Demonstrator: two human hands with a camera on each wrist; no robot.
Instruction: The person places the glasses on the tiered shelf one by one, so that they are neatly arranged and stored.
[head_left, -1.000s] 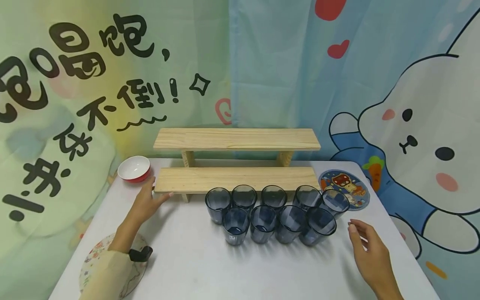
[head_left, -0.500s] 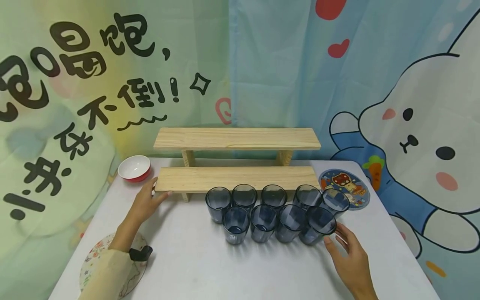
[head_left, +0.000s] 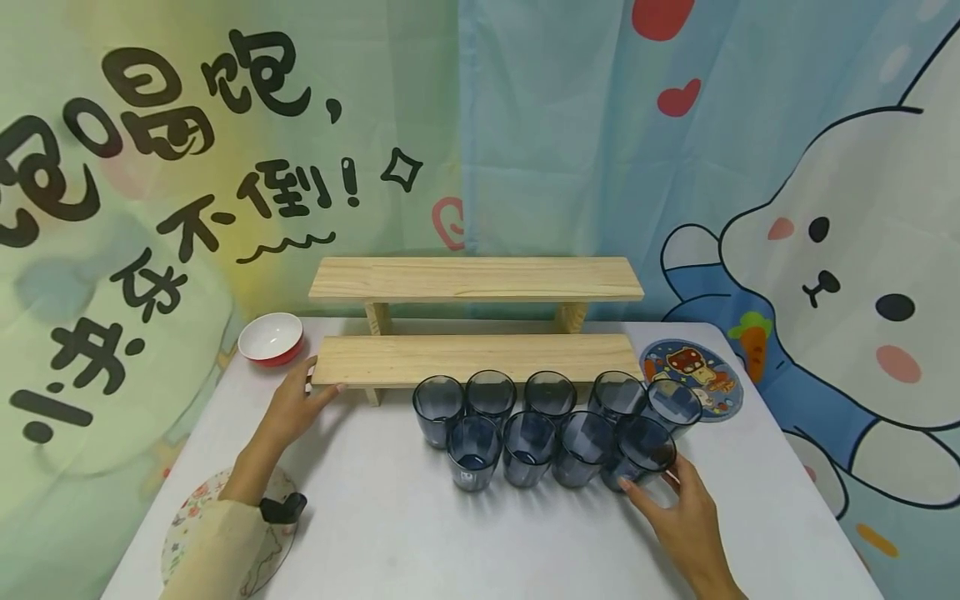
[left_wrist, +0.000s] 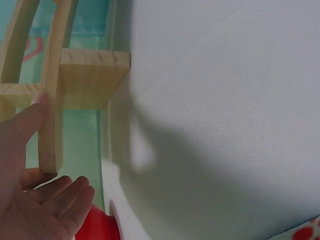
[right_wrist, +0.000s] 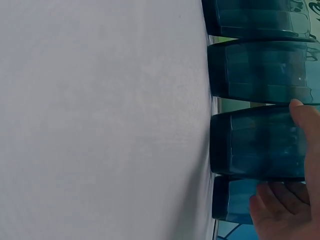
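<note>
A two-tier wooden display shelf (head_left: 472,358) stands at the back of the white table. My left hand (head_left: 288,412) holds the left end of its lower board; in the left wrist view the thumb lies on the board (left_wrist: 51,145) and a finger is at its end. Blue-tinted drinking glasses stand upright in two rows before the shelf. My right hand (head_left: 681,529) is around the rightmost front glass (head_left: 637,458), thumb on the near side and fingers on the far side. In the right wrist view this glass (right_wrist: 260,142) still stands on the table, close beside its neighbours.
A red bowl (head_left: 272,337), white inside, sits behind my left hand. Under the left forearm lies a flower-patterned round mat (head_left: 183,533). Another round mat (head_left: 723,387), blue with cartoon figures, lies behind the glasses at right. A printed cloth (head_left: 532,125) hangs behind the table.
My right hand has moved left from beside the glasses and closed around the rightmost front glass. My left hand has stayed at the shelf's end.
</note>
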